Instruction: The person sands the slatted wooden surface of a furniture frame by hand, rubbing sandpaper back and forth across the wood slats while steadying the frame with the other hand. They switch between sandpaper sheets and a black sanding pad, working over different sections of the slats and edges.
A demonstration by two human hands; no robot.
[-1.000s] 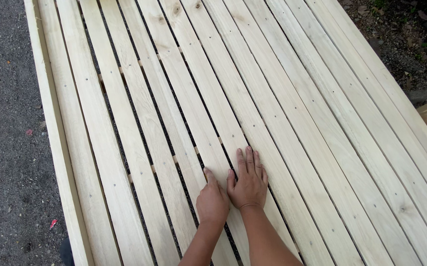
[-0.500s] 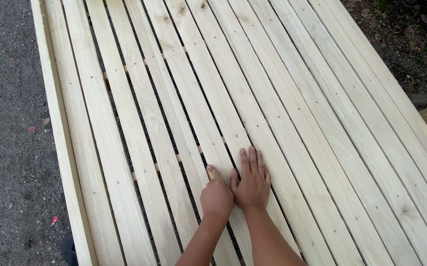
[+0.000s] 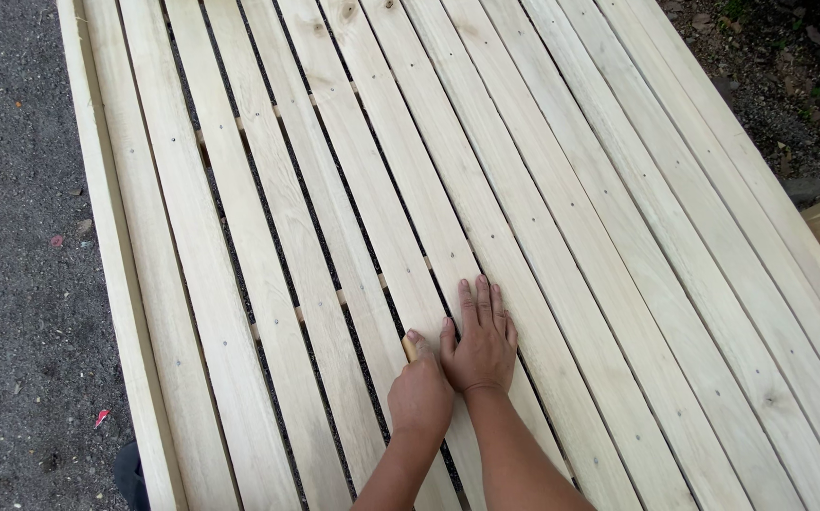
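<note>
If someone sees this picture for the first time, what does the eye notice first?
A large panel of pale wooden slats fills the view, lying over dark gravel ground. Low in the middle, the right hand lies flat on a slat, while the left hand beside it presses a small tan object against the wood.

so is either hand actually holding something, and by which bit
The left hand is closed around a small tan object; only its tip shows by the thumb, so what it is cannot be told. The right hand lies flat on the wooden slats, holding nothing.
</note>
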